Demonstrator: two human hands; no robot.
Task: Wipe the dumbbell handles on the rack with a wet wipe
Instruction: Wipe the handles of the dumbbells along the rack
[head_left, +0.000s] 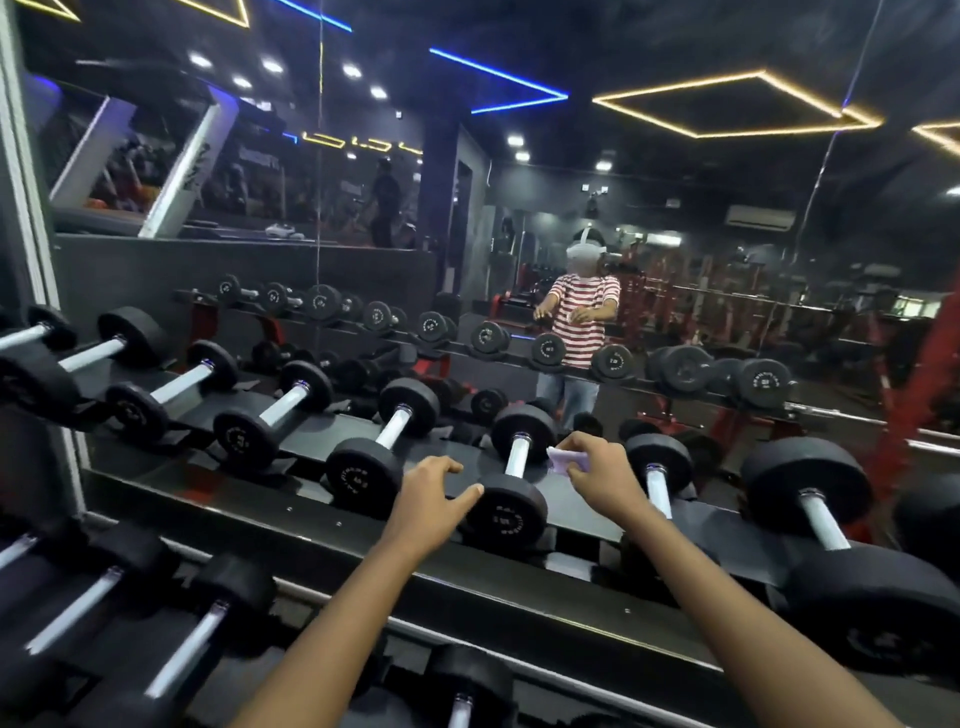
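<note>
White wet wipe (566, 459) is pinched in our right hand (597, 475), fingers curled round it, just right of the dumbbell handle (517, 457). Our left hand (434, 491) has fingers spread and loosely bent, fingertips on that dumbbell's near head (506, 514). Head lettering is too blurred to read. Handle's long axis runs away from us, across the rack (582, 519).

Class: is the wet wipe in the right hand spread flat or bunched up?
Bunched up: the wet wipe shows as a small crumpled wad pinched in the right hand.
</note>
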